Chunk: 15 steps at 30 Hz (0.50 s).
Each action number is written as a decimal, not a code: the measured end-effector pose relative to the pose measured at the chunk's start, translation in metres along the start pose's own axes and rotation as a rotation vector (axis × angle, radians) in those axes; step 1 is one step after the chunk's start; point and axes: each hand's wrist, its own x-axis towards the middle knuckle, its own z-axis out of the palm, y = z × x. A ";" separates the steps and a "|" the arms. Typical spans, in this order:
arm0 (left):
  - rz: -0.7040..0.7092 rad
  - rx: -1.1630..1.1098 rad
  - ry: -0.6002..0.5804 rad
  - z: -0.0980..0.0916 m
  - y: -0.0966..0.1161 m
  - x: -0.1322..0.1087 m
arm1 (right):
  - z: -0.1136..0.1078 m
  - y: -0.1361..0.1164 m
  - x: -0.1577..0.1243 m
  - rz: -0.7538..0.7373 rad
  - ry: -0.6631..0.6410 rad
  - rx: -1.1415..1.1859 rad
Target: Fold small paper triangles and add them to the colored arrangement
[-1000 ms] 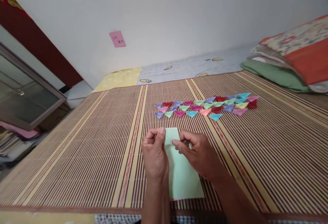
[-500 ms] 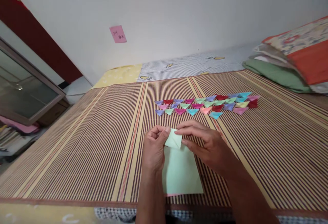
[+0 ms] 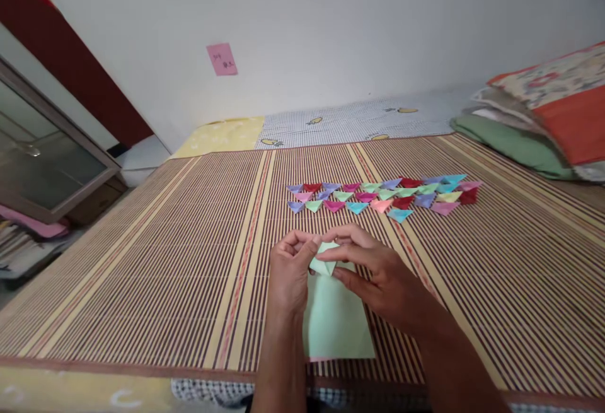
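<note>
A small piece of pale green folded paper is held up between my two hands, a crease running across it. My left hand pinches its left edge between thumb and curled fingers. On the other side, the fingers and thumb of my right hand grip the paper's right part and bend it. Beneath, a larger pale green sheet lies flat on the striped mat, a thin pink edge showing under its near side. Beyond my hands are rows of small folded paper triangles in several colours.
The striped mat covers the bed. A green folded cloth and an orange patterned pillow are stacked at the right. A pink note is on the wall. A glass-doored cabinet stands at the left.
My right fingers have moved in over the small paper and bent its right part, so less of it shows. The camera view has shifted slightly.
</note>
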 end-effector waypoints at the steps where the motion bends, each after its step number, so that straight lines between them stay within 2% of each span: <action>1: -0.003 -0.002 -0.003 0.000 0.000 0.000 | 0.001 0.000 0.000 -0.003 0.008 -0.006; 8: 0.079 0.071 -0.014 0.002 -0.004 -0.002 | 0.011 0.001 0.004 -0.034 0.055 -0.092; 15: 0.108 0.065 0.039 0.004 -0.007 -0.002 | 0.017 0.006 0.007 -0.043 0.111 -0.192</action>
